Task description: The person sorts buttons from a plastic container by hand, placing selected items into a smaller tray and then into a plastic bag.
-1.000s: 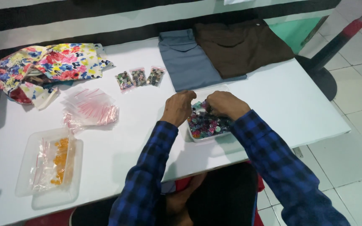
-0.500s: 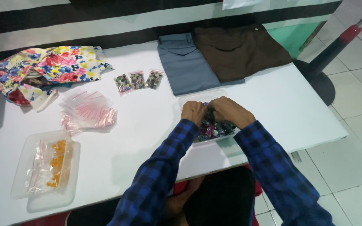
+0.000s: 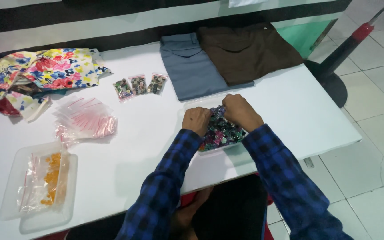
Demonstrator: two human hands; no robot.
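A clear shallow tray (image 3: 192,106) on the white table (image 3: 285,111) holds a heap of small multicoloured buttons (image 3: 221,131). My left hand (image 3: 196,121) rests curled on the left side of the heap. My right hand (image 3: 240,112) is curled over its far right part. Both hands have fingers bent down into the buttons; what the fingertips pinch is hidden. Blue checked sleeves cover both forearms.
Three small zip bags of buttons (image 3: 139,85) lie behind the tray. A pile of empty zip bags (image 3: 85,118) sits left. A clear tray with a bag of orange pieces (image 3: 41,182) is at front left. Folded grey trousers (image 3: 192,66), brown trousers (image 3: 245,51) and floral cloth (image 3: 36,71) lie at the back.
Both hands stay on the button heap, shifting only slightly. The camera view has drifted a little, so the tray sits lower in frame.
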